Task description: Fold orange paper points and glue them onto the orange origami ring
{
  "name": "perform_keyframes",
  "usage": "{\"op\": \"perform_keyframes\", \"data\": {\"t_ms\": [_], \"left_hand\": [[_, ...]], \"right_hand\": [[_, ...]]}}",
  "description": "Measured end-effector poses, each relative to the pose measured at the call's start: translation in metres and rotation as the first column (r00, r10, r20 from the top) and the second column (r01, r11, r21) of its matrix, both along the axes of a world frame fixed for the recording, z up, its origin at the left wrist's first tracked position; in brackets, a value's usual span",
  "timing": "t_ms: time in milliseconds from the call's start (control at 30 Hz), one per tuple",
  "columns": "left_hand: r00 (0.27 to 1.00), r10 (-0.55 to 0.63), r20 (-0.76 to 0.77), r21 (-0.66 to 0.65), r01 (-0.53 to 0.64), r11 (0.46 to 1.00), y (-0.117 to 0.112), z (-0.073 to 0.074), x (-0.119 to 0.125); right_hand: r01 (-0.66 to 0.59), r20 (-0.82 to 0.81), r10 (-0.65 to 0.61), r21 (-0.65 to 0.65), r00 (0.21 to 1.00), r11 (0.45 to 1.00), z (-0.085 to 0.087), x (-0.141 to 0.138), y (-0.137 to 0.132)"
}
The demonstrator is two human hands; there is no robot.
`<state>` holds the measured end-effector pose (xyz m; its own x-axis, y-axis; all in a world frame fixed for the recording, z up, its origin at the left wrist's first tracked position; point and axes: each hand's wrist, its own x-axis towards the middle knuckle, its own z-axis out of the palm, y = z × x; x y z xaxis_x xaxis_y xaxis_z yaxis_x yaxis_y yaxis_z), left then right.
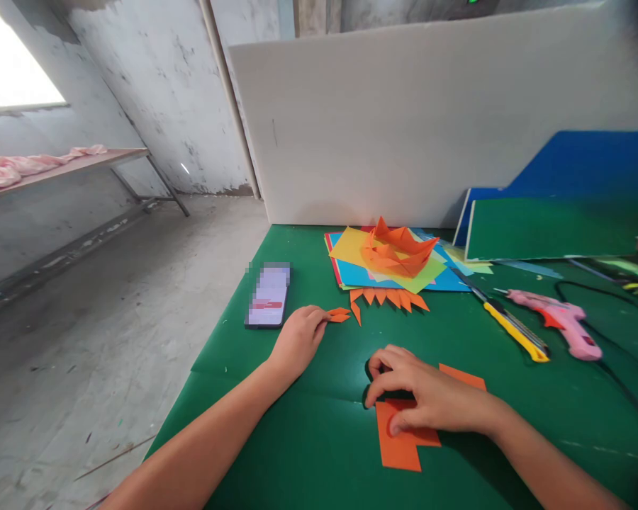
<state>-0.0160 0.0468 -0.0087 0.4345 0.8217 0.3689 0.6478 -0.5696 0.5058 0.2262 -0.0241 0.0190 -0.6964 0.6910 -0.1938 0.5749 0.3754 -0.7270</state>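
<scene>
orange folded piece (339, 316): where is it, exactly?
at the fingertips of the left hand (300, 336), low over the green tabletop (308, 453), just to the right of the phone (271, 294).

is that hand gripping it?
yes, thumb and forefinger are pinched together on its left end, with the pointed end sticking out to the right.

what's near that point?
a loose orange sliver (356, 312), slanting, and just beyond it a row of orange points (388, 298) along the near edge of the paper stack (345, 273).

and on the stack?
an orange paper ring (417, 263) with spiky peaks, sitting partly on a yellow sheet (345, 244).

what about the right hand (422, 389)?
its fingers are loosely bent and spread, with a gap between forefinger and thumb. the thumb is over some flat orange rectangles (398, 451); i can't tell whether it presses on them. another orange sheet (462, 375) shows past the far side of the hand.

any tools about?
a yellow utility knife (513, 329) lies to the right of the stack, and a pink glue gun (556, 319) lies just to the right of that, with a dark cord.
</scene>
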Motion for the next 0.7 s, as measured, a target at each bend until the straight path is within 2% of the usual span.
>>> {"op": "perform_keyframes", "data": {"t_ms": [300,700], "left_hand": [[1.000,-0.015,-0.012,0.083,0.016,0.996,-0.009,0.000,0.004],[0.973,-0.231,-0.027,-0.073,0.228,0.971,-0.030,0.003,0.016]], "right_hand": [[-0.032,-0.056,0.034,0.034,0.998,0.999,0.002,-0.003,-0.001],[-0.001,-0.091,0.006,0.057,0.996,0.998,-0.006,-0.006,-0.002]]}}
